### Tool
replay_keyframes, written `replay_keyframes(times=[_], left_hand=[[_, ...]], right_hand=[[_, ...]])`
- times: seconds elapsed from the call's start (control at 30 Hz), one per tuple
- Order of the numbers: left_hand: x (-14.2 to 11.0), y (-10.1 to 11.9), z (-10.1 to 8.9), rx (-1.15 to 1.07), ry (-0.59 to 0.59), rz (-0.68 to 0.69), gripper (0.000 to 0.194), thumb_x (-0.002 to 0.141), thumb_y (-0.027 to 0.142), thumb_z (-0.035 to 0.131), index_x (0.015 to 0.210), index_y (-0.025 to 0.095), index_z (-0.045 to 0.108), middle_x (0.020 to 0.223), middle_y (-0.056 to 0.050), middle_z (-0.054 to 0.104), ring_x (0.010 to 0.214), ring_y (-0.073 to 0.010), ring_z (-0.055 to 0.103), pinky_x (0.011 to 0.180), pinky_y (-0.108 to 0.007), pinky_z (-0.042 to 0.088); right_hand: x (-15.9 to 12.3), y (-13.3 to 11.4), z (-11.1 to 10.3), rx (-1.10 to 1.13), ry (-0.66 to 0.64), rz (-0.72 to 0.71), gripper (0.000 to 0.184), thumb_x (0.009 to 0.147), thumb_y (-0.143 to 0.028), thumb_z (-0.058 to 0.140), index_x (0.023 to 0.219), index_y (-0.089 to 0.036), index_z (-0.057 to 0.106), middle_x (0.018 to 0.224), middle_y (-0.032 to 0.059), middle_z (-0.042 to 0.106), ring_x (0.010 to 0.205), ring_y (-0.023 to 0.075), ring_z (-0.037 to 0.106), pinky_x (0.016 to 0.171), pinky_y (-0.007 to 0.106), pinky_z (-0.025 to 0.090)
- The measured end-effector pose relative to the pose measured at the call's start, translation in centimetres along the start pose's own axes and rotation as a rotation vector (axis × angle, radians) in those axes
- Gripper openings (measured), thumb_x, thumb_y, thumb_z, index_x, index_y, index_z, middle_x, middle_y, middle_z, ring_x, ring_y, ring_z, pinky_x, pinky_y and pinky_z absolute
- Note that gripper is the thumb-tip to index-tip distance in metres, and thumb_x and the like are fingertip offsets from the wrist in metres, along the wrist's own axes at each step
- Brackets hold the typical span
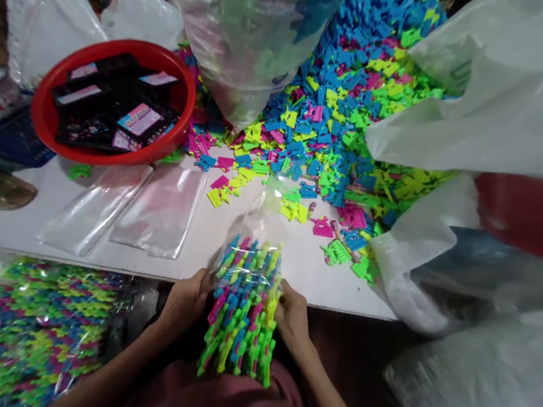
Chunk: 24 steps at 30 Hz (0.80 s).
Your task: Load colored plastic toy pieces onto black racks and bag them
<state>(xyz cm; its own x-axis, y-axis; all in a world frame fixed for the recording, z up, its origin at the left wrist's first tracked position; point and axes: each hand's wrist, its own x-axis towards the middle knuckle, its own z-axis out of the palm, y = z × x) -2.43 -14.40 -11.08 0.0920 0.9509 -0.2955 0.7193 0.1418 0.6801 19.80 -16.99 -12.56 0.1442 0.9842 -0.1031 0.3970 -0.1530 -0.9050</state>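
Note:
Between my hands is a clear plastic bag (249,261) packed with rows of small plastic toy pieces (241,327) in green, yellow, blue and pink. Its upper end lies over the table edge, and the lower rows reach toward my body. My left hand (189,296) is closed on the bag's left side, my right hand (292,314) on its right side. Some fingertips are hidden behind the bag. Loose pieces of the same colours (296,207) lie on the table just beyond it. Flat clear bags (159,211) rest to the left of my left hand.
A red basin (188,108) holding black packets with printed labels (142,119) stands at the left. Behind is a large heap of loose pieces (337,98). White plastic sacks (511,82) crowd the right side. Filled bags (42,326) lie below the white table (349,295) at left.

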Motion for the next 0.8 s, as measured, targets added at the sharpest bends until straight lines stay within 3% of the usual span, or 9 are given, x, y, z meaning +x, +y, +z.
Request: replay_keyframes(times=[0.07,0.13,0.3,0.4,0.47,0.57,0.67,0.8], left_hand=[[-0.9,-0.6,-0.2,0.173,-0.072,-0.006,0.029,0.085,0.029,0.038,0.092,0.018,0.063,0.074,-0.009,0.071,0.072,-0.0272,0.068,0.067,-0.034,0.047],[-0.9,-0.6,-0.4,0.206,-0.055,0.013,0.027,0.085,0.028,0.038,0.091,0.018,0.063,0.074,-0.009,0.071,0.072,-0.0263,0.068,0.066,-0.033,0.047],[0.6,1.0,-1.1,-0.024,0.296,0.183,0.027,0.081,0.029,0.047,0.103,0.019,0.059,0.083,-0.005,0.071,0.071,-0.0186,0.067,0.067,-0.028,0.052],[0.9,2.0,-1.4,-0.065,0.493,0.332,0.022,0.081,0.029,0.05,0.098,0.018,0.06,0.087,-0.006,0.069,0.076,-0.018,0.066,0.069,-0.028,0.053],[0.7,2.4,-1.5,-0.038,0.558,0.421,0.015,0.082,0.027,0.05,0.088,0.019,0.062,0.085,-0.005,0.068,0.079,-0.0177,0.065,0.072,-0.028,0.053],[0.4,2.9,-1.8,0.015,0.542,0.49,0.016,0.084,0.021,0.047,0.08,0.021,0.063,0.079,-0.003,0.069,0.076,-0.0154,0.065,0.073,-0.025,0.053],[-0.1,3.4,-2.3,0.024,0.453,0.488,0.018,0.084,0.02,0.046,0.079,0.021,0.063,0.079,-0.003,0.069,0.076,-0.0149,0.064,0.074,-0.025,0.052],[-1.6,3.8,-3.9,-0.092,0.235,0.469,0.014,0.085,0.024,0.047,0.077,0.021,0.059,0.082,-0.004,0.065,0.079,-0.0164,0.061,0.073,-0.027,0.051]], right_hand=[[-1.4,0.4,0.1,-0.066,-0.036,-0.025,0.024,0.078,-0.034,0.051,0.059,-0.02,0.054,0.052,-0.0036,0.051,0.05,0.0122,0.045,0.048,0.022,0.035],[-1.5,0.3,0.2,-0.09,-0.011,-0.038,0.024,0.08,-0.035,0.049,0.063,-0.02,0.058,0.054,-0.0026,0.053,0.051,0.0129,0.048,0.049,0.022,0.037],[1.6,-1.3,-0.5,-0.059,0.197,-0.115,0.02,0.078,-0.034,0.055,0.088,-0.019,0.064,0.066,-0.0002,0.062,0.051,0.0129,0.053,0.052,0.024,0.044],[3.2,-2.6,-1.1,-0.028,0.229,-0.213,0.015,0.079,-0.032,0.057,0.083,-0.02,0.064,0.069,0.0001,0.064,0.052,0.0121,0.054,0.055,0.025,0.046],[3.5,-3.4,-1.3,0.009,0.237,-0.236,0.014,0.08,-0.033,0.058,0.078,-0.02,0.064,0.067,-0.0001,0.065,0.053,0.0123,0.056,0.055,0.025,0.047],[2.9,-4.0,-1.4,0.019,0.238,-0.279,0.014,0.082,-0.032,0.058,0.079,-0.021,0.065,0.066,-0.0004,0.065,0.053,0.0125,0.057,0.054,0.024,0.048],[1.5,-4.4,-2.0,-0.068,0.213,-0.357,0.013,0.086,-0.029,0.056,0.08,-0.021,0.065,0.068,0.0004,0.066,0.054,0.0121,0.057,0.054,0.024,0.048],[-0.4,-5.1,-4.1,-0.132,0.011,-0.459,0.012,0.088,-0.025,0.053,0.081,-0.022,0.062,0.075,0.003,0.067,0.066,0.015,0.061,0.061,0.027,0.049]])
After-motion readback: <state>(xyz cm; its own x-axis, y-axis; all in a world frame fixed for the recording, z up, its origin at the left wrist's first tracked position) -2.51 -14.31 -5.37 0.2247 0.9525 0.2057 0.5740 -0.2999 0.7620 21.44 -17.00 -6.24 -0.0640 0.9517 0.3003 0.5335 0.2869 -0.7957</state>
